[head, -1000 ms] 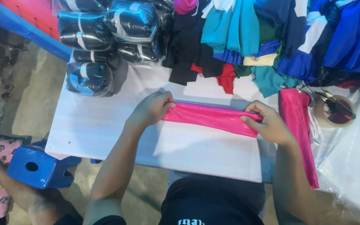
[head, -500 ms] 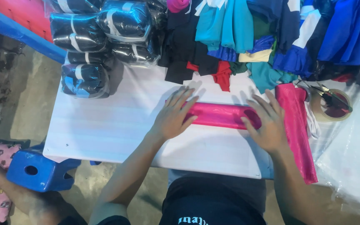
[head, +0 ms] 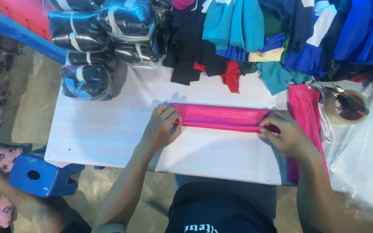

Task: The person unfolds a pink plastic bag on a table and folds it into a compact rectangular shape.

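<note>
A pink cloth [head: 223, 117] lies folded into a long narrow strip across the white table [head: 109, 133]. My left hand [head: 161, 128] pinches its left end, fingers curled over the fold. At the other end, my right hand [head: 283, 133] grips the cloth's edge. Both hands rest on the tabletop.
More pink cloth [head: 306, 116] lies at the right. Plastic-wrapped dark bundles [head: 104, 34] are stacked at the back left, with piled blue, teal and black garments [head: 273, 39] behind. Scissors [head: 346, 98] rest on a tape roll [head: 349, 113]. A blue stool [head: 39, 174] stands below left.
My hands, pressed flat with spread fingers on the cloth half a second ago, have moved apart to its ends and closed on them. The strip now lies stretched longer.
</note>
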